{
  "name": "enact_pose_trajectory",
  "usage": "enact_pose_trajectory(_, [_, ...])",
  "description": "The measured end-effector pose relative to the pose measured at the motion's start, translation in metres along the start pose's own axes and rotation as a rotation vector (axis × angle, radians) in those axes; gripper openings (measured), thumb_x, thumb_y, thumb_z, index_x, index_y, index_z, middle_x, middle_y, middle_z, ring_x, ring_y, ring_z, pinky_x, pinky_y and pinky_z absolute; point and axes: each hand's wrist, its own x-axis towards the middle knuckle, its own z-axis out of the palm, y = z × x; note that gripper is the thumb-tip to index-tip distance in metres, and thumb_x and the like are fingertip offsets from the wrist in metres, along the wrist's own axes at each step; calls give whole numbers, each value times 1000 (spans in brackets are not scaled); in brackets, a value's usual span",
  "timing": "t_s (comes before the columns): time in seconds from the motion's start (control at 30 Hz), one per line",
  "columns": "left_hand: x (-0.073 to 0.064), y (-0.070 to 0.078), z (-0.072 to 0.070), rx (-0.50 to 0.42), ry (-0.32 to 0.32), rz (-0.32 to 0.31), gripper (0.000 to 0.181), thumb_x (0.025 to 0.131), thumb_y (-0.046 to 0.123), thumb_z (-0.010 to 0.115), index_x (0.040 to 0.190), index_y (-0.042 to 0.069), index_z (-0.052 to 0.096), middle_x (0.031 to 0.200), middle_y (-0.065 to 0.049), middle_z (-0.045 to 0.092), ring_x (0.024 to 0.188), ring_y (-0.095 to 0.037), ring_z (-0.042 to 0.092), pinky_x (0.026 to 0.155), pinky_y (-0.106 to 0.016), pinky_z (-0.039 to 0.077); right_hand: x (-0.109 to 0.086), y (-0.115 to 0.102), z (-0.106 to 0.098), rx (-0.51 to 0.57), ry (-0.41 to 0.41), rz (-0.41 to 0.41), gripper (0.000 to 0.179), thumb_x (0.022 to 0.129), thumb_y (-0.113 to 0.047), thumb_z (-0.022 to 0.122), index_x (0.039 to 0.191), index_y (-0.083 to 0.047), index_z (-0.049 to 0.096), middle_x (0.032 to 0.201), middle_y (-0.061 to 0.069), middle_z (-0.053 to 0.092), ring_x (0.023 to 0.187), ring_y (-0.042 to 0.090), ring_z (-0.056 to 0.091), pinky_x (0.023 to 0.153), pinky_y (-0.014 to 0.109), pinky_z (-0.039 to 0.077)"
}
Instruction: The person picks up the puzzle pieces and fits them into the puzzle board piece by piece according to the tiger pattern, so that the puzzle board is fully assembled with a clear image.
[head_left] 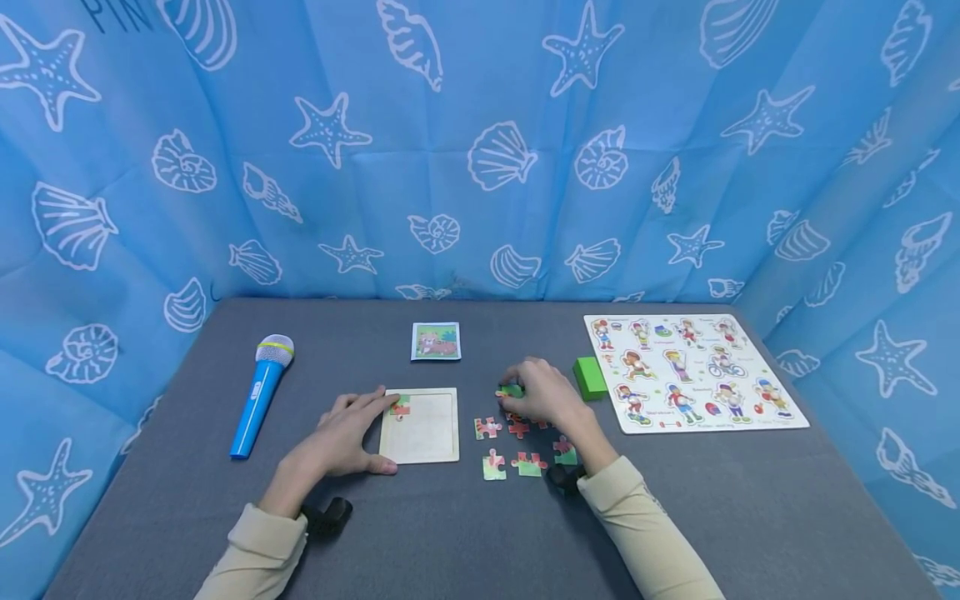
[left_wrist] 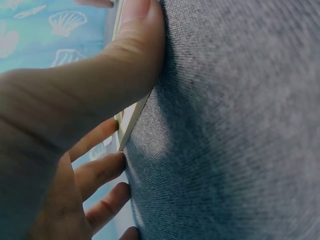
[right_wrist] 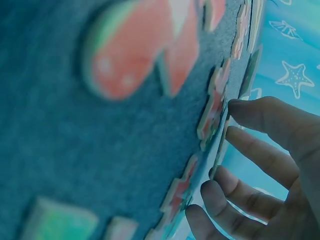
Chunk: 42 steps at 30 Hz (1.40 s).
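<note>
My left hand (head_left: 341, 437) rests at the left side of a square wooden puzzle tray (head_left: 456, 433). Its index finger touches a green and red jigsaw piece (head_left: 401, 409) in the tray's upper left corner, and the thumb lies against the lower left corner. To the right of the tray, my right hand (head_left: 546, 392) pinches a green jigsaw piece (head_left: 512, 391) between thumb and fingers; the right wrist view shows this piece edge-on. Several loose red and green jigsaw pieces (head_left: 529, 464) lie on the table below the right hand, some partly hidden by it.
Behind the tray lies a small picture card (head_left: 436, 342). A blue toy microphone (head_left: 258, 400) is at the left. At the right are a green block (head_left: 590, 378) and a white board with printed figures (head_left: 690, 375). A blue curtain (head_left: 480, 150) hangs behind the grey table (head_left: 420, 533).
</note>
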Motion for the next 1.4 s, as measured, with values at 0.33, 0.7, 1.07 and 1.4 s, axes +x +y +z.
enact_pose_trajectory(0.33, [1, 0, 0, -7, 11, -4, 108, 74, 49, 90, 160, 14, 35, 168, -16, 29, 145, -45, 32, 109, -68, 33, 1, -8, 1, 7, 22, -28, 28, 89, -23, 75, 114, -10, 78, 98, 7, 65, 79, 16, 52, 65, 30, 42])
enact_pose_trajectory(0.7, [3, -2, 0, 6, 14, -3, 107, 74, 49, 90, 159, 14, 36, 169, -17, 29, 145, -45, 31, 109, -68, 32, 5, -25, 3, -6, 36, -58, 25, 90, -24, 75, 112, -13, 79, 95, 6, 63, 75, 17, 49, 60, 30, 37])
enact_pose_trajectory(1.07, [3, 0, 0, 9, 14, -1, 106, 73, 49, 90, 159, 14, 37, 169, -16, 29, 146, -45, 31, 109, -68, 32, 13, -53, 15, -35, 50, -148, 23, 92, -29, 75, 110, -16, 80, 97, 5, 66, 72, 15, 49, 54, 31, 34])
enact_pose_trajectory(1.4, [3, -1, 0, 4, 6, -1, 107, 73, 52, 89, 159, 15, 37, 168, -17, 30, 145, -45, 31, 109, -70, 31, 21, -73, 24, -34, 5, -183, 24, 93, -30, 75, 112, -16, 79, 108, 5, 71, 82, 16, 55, 61, 31, 40])
